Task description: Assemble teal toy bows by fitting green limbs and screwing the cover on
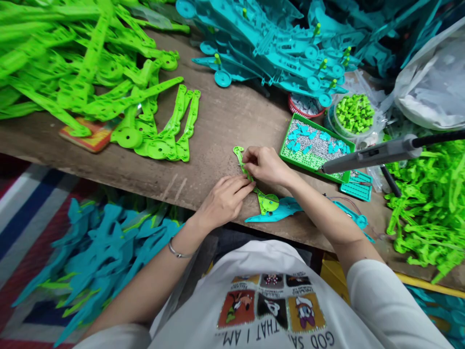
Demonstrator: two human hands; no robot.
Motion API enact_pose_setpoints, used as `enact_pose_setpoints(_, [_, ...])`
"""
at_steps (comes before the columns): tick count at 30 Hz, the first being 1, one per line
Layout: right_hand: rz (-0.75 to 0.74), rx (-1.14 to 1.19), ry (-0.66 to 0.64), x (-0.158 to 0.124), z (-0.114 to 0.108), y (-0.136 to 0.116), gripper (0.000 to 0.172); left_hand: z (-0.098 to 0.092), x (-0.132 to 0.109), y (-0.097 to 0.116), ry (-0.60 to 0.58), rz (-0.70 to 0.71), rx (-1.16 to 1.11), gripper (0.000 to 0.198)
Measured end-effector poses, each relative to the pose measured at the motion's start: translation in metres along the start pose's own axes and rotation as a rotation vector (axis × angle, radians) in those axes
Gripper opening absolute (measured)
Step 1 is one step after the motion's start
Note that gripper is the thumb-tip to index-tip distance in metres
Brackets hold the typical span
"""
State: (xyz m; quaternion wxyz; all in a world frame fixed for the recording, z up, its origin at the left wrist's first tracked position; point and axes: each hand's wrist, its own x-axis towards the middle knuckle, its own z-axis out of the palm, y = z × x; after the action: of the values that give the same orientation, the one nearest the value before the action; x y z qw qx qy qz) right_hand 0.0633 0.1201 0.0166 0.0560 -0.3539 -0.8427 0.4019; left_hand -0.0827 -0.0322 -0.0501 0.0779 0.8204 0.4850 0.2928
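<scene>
In the head view, a narrow green part point(267, 201) lies on the brown desk point(218, 126), close to its near edge and straight in front of the person. Its long axis runs on a slant. The slim, hooked tip points up and to the left, away from the person. The round disc end points down and to the right, toward the desk's edge.

The left hand point(223, 198) is closed on the middle of the green part, with its fingertips pressed against the strip. The right hand point(265, 165) is curled over the upper stretch and pinches it just beside the left fingertips, so both hands are grasping the same piece. A thin bracelet point(178, 251) sits on the left wrist.

The disc end rests on a teal part point(283, 211), which lies lengthwise along the desk's edge.

Just right of the right hand is a green tray point(290, 156) holding small silvery screws and teal bits. A grey power screwdriver point(374, 154) hangs over the tray with its tip pointing left. Beyond the tray are a clear tub of green pegs point(354, 114) and a red basket point(305, 104).

A heap of green parts point(90, 72) covers the far left of the desk, and a heap of teal parts point(283, 48) lies along the back. More teal pieces point(101, 252) are on the floor at the left.
</scene>
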Motion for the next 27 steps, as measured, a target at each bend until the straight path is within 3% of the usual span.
enact_pose_setpoints(4, [-0.101, -0.011, 0.019, 0.009, -0.007, 0.007, 0.026, 0.003, -0.004, -0.002, 0.0, -0.022, -0.045, 0.058])
enact_pose_setpoints(9, [-0.36, -0.102, -0.17, 0.017, -0.014, 0.017, 0.039, 0.004, -0.006, -0.001, -0.011, -0.031, -0.032, 0.056])
enact_pose_setpoints(15, [-0.506, -0.374, -0.219, 0.019, -0.018, 0.023, 0.025, 0.003, -0.004, 0.003, -0.007, -0.046, -0.02, 0.054])
enact_pose_setpoints(19, [-0.584, -0.515, -0.215, 0.018, -0.024, 0.012, 0.019, 0.003, -0.003, 0.005, -0.02, -0.055, 0.006, 0.054])
enact_pose_setpoints(23, [-0.523, -0.538, -0.29, 0.016, -0.03, -0.002, 0.014, 0.003, -0.001, 0.007, -0.03, -0.065, 0.041, 0.049])
enact_pose_setpoints(27, [-0.373, -0.369, -0.395, 0.018, -0.04, -0.003, 0.018, 0.002, 0.001, 0.01, -0.048, -0.059, 0.108, 0.046])
